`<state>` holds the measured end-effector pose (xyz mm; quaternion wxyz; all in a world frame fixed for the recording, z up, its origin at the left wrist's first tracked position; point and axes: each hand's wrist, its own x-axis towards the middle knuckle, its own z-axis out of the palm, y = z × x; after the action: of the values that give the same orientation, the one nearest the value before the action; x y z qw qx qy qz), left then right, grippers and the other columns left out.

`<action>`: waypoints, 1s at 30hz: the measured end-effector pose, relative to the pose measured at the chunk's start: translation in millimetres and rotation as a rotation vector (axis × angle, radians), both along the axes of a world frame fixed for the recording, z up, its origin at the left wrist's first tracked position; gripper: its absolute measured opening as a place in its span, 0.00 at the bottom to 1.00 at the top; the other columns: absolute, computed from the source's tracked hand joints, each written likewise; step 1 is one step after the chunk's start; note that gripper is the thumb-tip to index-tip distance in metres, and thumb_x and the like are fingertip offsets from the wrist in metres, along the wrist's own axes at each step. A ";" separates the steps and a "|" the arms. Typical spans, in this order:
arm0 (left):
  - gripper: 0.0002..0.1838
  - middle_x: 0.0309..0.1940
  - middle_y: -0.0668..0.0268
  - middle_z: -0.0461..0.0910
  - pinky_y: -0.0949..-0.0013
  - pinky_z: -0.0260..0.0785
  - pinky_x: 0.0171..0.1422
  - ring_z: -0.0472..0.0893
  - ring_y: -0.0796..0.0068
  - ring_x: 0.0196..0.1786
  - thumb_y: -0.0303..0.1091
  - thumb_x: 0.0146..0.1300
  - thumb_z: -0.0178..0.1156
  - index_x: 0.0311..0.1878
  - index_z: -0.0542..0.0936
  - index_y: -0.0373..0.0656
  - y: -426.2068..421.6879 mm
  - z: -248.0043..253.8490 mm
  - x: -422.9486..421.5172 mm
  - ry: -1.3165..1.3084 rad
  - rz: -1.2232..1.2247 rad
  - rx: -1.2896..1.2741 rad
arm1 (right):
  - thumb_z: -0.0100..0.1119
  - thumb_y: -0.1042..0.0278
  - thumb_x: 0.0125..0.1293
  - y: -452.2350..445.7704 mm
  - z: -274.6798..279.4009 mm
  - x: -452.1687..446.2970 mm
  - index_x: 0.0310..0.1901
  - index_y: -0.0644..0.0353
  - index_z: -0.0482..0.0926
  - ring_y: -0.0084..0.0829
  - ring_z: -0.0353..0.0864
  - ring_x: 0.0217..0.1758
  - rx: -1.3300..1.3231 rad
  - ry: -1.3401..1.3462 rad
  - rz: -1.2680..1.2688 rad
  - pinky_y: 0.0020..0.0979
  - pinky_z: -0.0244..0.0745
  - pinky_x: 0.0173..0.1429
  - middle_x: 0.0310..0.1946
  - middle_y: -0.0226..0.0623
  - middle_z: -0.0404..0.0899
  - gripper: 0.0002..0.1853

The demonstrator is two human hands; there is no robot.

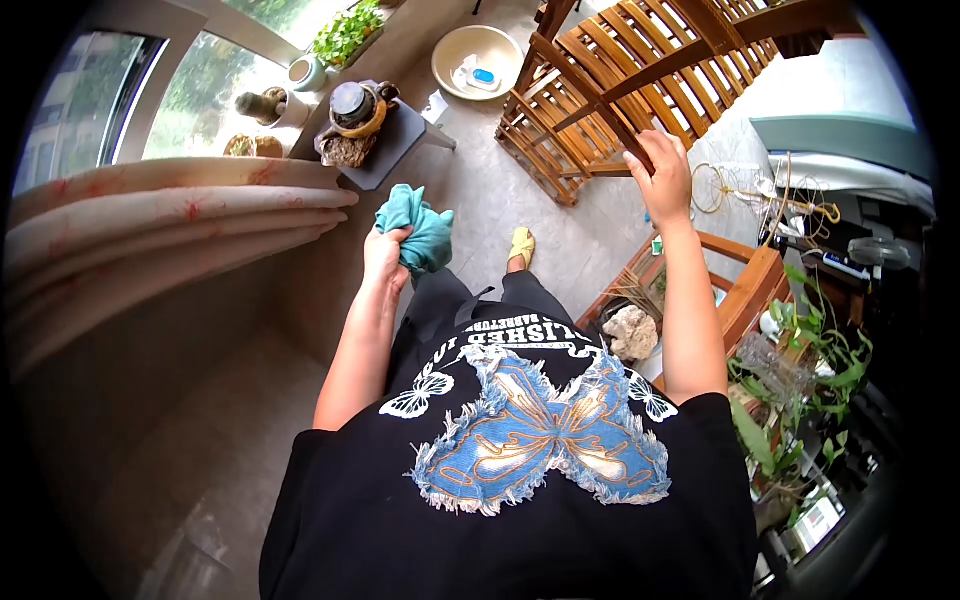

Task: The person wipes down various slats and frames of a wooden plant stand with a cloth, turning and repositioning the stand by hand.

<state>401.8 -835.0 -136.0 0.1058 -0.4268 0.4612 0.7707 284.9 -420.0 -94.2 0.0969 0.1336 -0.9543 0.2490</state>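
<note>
A crumpled teal cloth (418, 232) is bunched in my left hand (384, 256), whose fingers close around its lower part. My right hand (665, 180) is at the end of a dark wooden rail on a slatted wooden chair (625, 70). The thumb lies on one side of the rail and the fingers on the other, partly hiding its end. The chair stands ahead and to the right, tilted in this view.
A grey stool (400, 140) with a carved ornament (355, 125) stands by the window. Behind it, a cream basin (478, 50) sits on the floor. Pale curtains (190, 205) hang at left. To the right are a rough stone (630, 332), a wooden frame (745, 305) and trailing plants (820, 360).
</note>
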 end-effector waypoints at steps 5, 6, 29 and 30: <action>0.24 0.59 0.53 0.82 0.52 0.77 0.68 0.84 0.54 0.60 0.14 0.66 0.59 0.66 0.76 0.31 -36.9 1.8 -45.8 0.034 -0.199 0.051 | 0.71 0.62 0.65 0.6 -0.5 1.8 0.50 0.61 0.86 0.45 0.77 0.59 0.052 -0.012 -0.048 0.41 0.73 0.66 0.51 0.36 0.83 0.16; 0.24 0.59 0.53 0.83 0.52 0.77 0.68 0.84 0.53 0.60 0.14 0.66 0.59 0.66 0.76 0.31 -48.9 0.1 -54.3 0.030 -0.217 0.046 | 0.71 0.63 0.65 -2.0 2.6 2.5 0.50 0.62 0.85 0.45 0.77 0.59 0.052 -0.006 -0.060 0.41 0.73 0.65 0.51 0.36 0.83 0.16; 0.24 0.56 0.60 0.83 0.60 0.76 0.66 0.84 0.62 0.57 0.15 0.65 0.57 0.65 0.76 0.35 -15.9 -76.3 -13.0 -0.149 -0.428 -0.035 | 0.69 0.61 0.67 -6.4 2.0 5.0 0.49 0.61 0.84 0.42 0.76 0.56 0.071 0.024 -0.080 0.39 0.73 0.62 0.52 0.33 0.80 0.15; 0.24 0.56 0.59 0.83 0.61 0.75 0.66 0.84 0.62 0.57 0.15 0.65 0.57 0.65 0.76 0.35 -7.6 -74.0 -9.7 -0.165 -0.438 -0.030 | 0.69 0.61 0.67 -4.8 -0.2 5.7 0.49 0.61 0.84 0.42 0.76 0.56 0.063 0.036 -0.084 0.38 0.73 0.62 0.52 0.33 0.80 0.15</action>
<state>392.1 -842.6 -209.9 0.3014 -0.3798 0.5439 0.6849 290.7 -424.8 -94.5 0.1201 0.1010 -0.9646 0.2121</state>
